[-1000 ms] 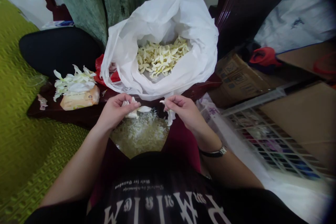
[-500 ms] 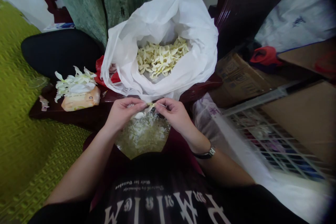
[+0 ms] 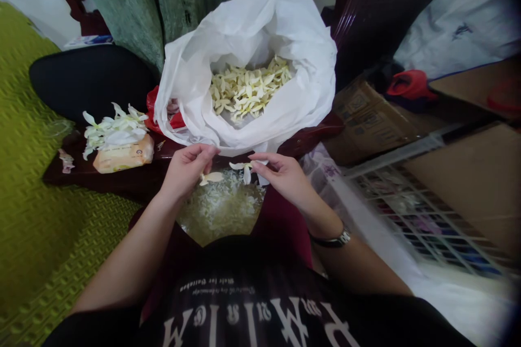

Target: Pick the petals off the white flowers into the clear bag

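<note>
My right hand (image 3: 283,174) pinches a white flower (image 3: 246,169) between thumb and fingers, its petals spreading out to the left. My left hand (image 3: 190,169) is closed, thumb pressed against the fingers, and cream-white petals (image 3: 212,178) stick out below its fingertips. Beneath both hands, between my legs, lies a wide container (image 3: 240,223) strewn with small white petal pieces. Just beyond the hands, a large white plastic bag (image 3: 307,89) stands with its mouth wide, holding a heap of cream flowers (image 3: 250,89).
The bag rests on a dark red wooden bench (image 3: 313,136). To its left are a pack of tissues (image 3: 124,156), more white flowers (image 3: 109,129), a red bag (image 3: 152,105) and a black cushion (image 3: 93,78). On the right are a cardboard box (image 3: 368,119) and a white wire rack (image 3: 427,222).
My hands have drawn apart from where they met at the flower. The right hand has moved right with a white flower, and the left has shifted slightly left, with petals below it.
</note>
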